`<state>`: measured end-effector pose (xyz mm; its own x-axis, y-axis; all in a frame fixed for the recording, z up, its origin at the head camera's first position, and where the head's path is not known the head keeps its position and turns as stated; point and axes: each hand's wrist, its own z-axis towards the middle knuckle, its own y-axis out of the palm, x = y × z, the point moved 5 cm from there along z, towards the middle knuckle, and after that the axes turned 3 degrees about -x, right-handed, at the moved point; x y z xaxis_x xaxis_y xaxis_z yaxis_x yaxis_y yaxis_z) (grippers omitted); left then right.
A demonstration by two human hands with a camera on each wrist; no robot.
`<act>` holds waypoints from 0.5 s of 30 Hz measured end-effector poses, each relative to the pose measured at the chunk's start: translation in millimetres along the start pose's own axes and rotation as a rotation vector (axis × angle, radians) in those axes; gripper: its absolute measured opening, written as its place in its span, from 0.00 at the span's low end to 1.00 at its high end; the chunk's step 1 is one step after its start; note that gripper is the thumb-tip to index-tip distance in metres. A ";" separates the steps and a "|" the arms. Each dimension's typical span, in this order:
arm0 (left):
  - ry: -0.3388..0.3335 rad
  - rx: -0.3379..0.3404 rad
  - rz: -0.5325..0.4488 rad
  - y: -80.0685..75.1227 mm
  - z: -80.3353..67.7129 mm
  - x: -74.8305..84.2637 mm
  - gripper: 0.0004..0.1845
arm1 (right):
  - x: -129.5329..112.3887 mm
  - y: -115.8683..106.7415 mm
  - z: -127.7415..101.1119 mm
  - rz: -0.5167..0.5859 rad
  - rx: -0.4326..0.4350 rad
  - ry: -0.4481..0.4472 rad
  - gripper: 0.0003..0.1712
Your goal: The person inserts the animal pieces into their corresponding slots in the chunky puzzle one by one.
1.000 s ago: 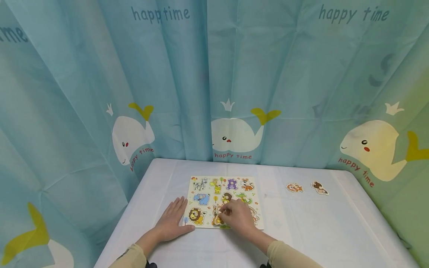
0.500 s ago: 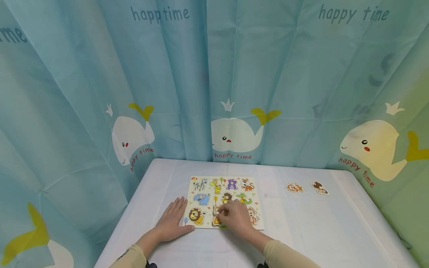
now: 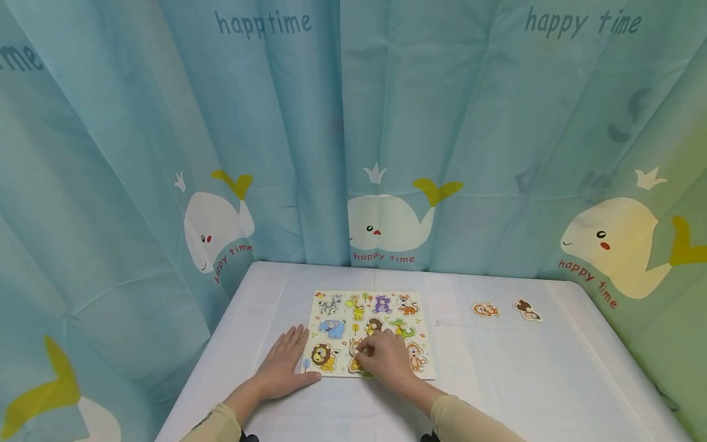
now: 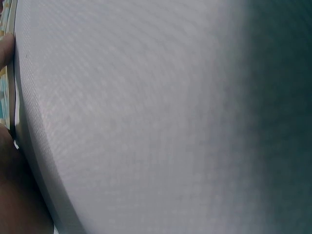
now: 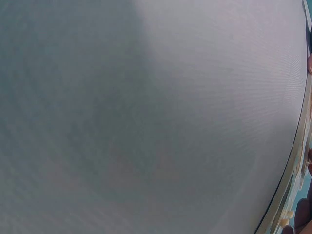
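A white puzzle board (image 3: 345,351) printed with cartoon animals lies on the table. In its front row my right hand (image 3: 391,361) pinches an orange long-eared animal puzzle piece (image 3: 355,364) between thumb and fingertips, partly covering it. The piece lies at its spot on the board; whether it sits flush I cannot tell. My left hand (image 3: 283,363) rests spread out at the board's left edge, its thumb by the front corner. Only slivers of the board edge (image 4: 11,97) and hand show in the left wrist view; the right wrist view shows fingertips (image 5: 302,212) beside the board.
On the right side of the white-covered table (image 3: 513,380) lie two loose puzzle pieces, an orange one (image 3: 486,309) and a brown one (image 3: 527,310). Several animals fill the board, including a lion (image 3: 324,356) and an elephant (image 3: 332,329). A blue whale-print curtain (image 3: 309,123) hangs behind.
My right hand has shifted slightly left with the orange piece, which now lies straighter at its spot. More of the monkey at the right shows. My left hand has stayed put.
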<state>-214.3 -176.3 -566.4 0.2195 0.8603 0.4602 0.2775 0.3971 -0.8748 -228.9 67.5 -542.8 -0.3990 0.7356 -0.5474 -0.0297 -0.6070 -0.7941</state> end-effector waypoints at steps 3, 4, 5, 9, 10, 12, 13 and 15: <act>0.008 0.004 -0.001 0.3 -0.1 -0.2 0.58 | 0.2 1.2 -0.1 0.003 -0.005 0.008 0.04; 0.011 0.004 0.000 0.1 -0.3 0.0 0.58 | -0.2 1.2 -0.3 0.003 -0.002 0.005 0.04; 0.015 0.005 -0.002 -0.3 -0.7 0.3 0.58 | -0.3 1.4 -0.4 0.003 0.000 0.005 0.04; 0.025 0.012 -0.006 -1.0 -1.6 0.9 0.58 | -0.2 3.0 -0.9 0.000 0.007 -0.003 0.04; 0.025 0.009 -0.006 -0.9 -1.8 0.8 0.58 | -0.3 3.2 -1.1 -0.002 0.009 -0.008 0.04; 0.024 0.012 -0.006 -0.9 -1.8 0.7 0.58 | 0.1 4.1 -1.0 -0.005 0.004 -0.006 0.04; 0.025 0.015 -0.009 -0.9 -1.9 0.7 0.58 | 0.1 4.3 -1.0 -0.004 0.001 -0.003 0.04; 0.026 0.014 -0.008 -1.2 -1.8 0.9 0.58 | 0.0 4.5 -1.1 -0.006 -0.004 -0.002 0.04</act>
<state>-212.8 -176.6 -564.7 0.2417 0.8484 0.4709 0.2661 0.4087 -0.8730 -228.0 65.1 -546.6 -0.4005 0.7387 -0.5422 -0.0287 -0.6015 -0.7983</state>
